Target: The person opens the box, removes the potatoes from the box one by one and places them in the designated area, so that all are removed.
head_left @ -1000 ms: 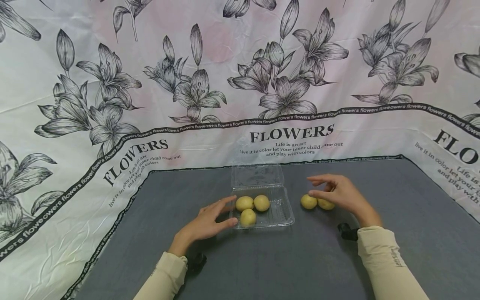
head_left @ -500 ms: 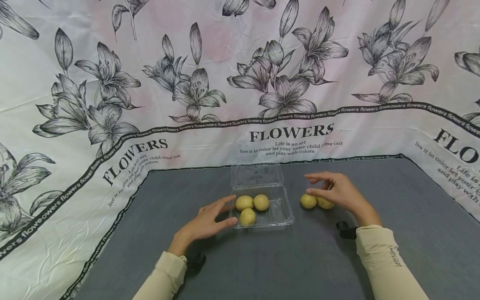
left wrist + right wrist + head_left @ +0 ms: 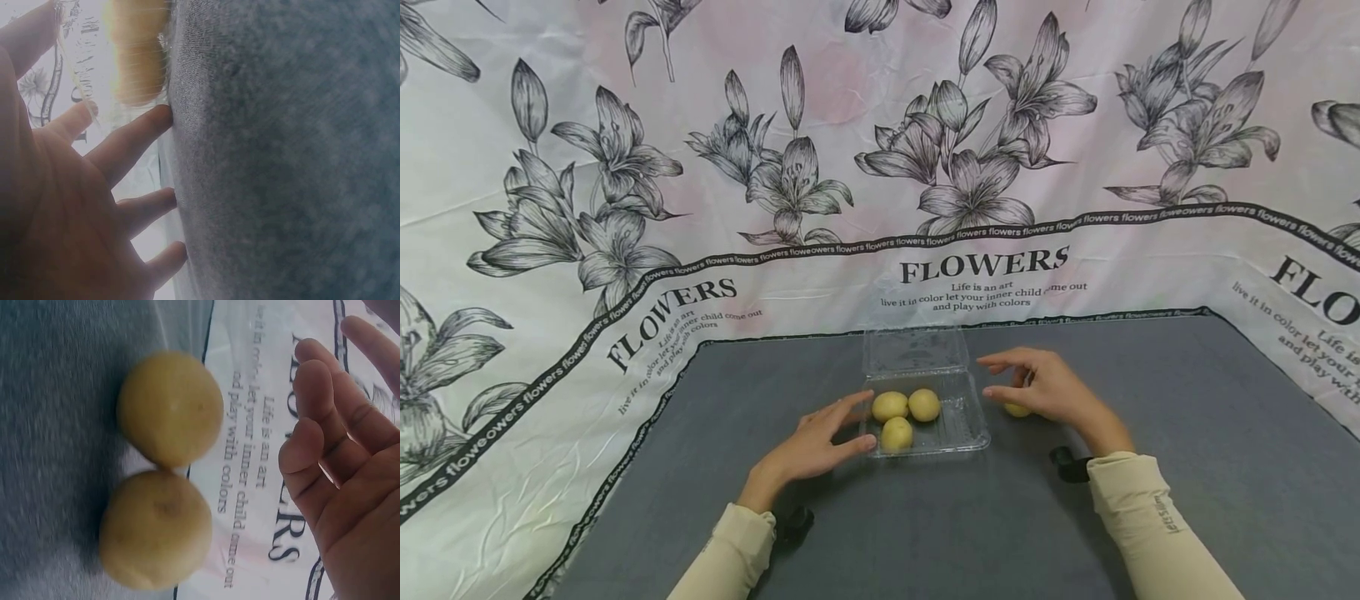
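A clear plastic clamshell box (image 3: 964, 437) lies on the table with its lid (image 3: 916, 352) tipped back, holding three potatoes (image 3: 897, 434). Spread fingers of my left hand (image 3: 808, 446) rest at the box's left side, thumb near its front left corner; the left wrist view shows fingertips (image 3: 164, 115) by the box wall. My right hand (image 3: 1048, 390) hovers just right of the box, loosely bent and holding nothing. Below it is a potato (image 3: 1018, 410), partly hidden. The right wrist view shows two potatoes side by side, an upper potato (image 3: 170, 409) and a lower potato (image 3: 156, 529), apart from the fingers.
A grey cloth covers the table (image 3: 880, 525). White curtain fabric (image 3: 820, 283) printed with flowers and lettering rises along the back and both sides. Dark wrist straps (image 3: 1070, 465) sit below each hand.
My right hand has shifted left, toward the box, and now covers more of the two potatoes on the table. The left hand, the box and its potatoes have stayed put.
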Tool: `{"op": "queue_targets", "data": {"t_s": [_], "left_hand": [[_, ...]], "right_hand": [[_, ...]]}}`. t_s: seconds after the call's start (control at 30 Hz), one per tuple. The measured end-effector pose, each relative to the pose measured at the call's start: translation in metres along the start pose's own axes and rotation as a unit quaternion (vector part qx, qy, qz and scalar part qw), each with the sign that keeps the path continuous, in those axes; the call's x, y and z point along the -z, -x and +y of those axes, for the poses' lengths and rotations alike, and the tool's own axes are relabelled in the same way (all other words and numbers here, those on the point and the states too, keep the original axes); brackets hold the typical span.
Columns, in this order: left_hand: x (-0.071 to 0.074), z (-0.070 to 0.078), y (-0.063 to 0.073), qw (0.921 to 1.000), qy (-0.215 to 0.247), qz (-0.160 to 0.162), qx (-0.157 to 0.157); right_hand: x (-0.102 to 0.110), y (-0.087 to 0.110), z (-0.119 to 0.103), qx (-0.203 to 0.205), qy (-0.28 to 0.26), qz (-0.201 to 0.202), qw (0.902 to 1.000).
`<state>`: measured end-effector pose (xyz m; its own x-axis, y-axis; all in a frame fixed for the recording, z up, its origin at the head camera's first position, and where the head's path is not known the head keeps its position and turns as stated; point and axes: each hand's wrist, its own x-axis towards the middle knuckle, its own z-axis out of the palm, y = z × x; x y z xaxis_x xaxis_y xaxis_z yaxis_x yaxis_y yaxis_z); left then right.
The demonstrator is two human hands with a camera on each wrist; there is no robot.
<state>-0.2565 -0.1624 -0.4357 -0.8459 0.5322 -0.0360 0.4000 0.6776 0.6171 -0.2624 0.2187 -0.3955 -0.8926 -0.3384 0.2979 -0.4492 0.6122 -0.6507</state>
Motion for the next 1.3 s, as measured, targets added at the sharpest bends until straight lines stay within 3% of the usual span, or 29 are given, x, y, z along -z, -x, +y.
{"op": "queue_targets", "data": {"t_s": [0.43, 0.7, 1.3], "left_hand": [[0.001, 0.002, 0.0, 1.0, 0.002, 0.0, -0.002], [0.001, 0.001, 0.0, 1.0, 0.006, -0.001, 0.002], [0.0, 0.002, 0.0, 0.9999, 0.001, -0.001, 0.011]], "right_hand": [[-0.03, -0.01, -0.012, 0.065, -0.004, -0.015, 0.9977], [-0.043, -0.013, -0.02, 0.075, 0.0, -0.037, 0.9965], [-0.061, -0.025, -0.026, 0.12, 0.014, -0.037, 0.9919]]}}
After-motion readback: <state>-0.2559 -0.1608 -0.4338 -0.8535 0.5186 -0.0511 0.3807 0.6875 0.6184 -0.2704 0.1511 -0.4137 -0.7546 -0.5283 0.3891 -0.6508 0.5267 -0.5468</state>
